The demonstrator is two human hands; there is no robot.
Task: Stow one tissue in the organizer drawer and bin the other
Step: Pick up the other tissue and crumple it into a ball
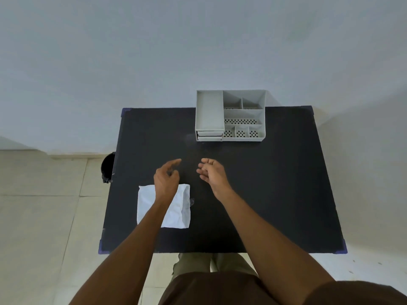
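Reaching stage, nothing grasped: left hand (166,180) and right hand (212,173) hover with fingers loosely spread and empty. Tissue pack (176,208) lies on worktop (275,194) beneath left forearm; organizer drawer (209,134) closed, bin (108,167) beside the left edge. Next: pinch tissue out.

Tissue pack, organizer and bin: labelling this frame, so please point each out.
tissue pack (180,208): head view, right half.
organizer (209,111): head view, left tray floor.
bin (108,166): head view, dark interior.

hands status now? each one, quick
Left hand: open, empty, hovering above the white tissue pack.
Right hand: open, fingers loosely curled, holding nothing.
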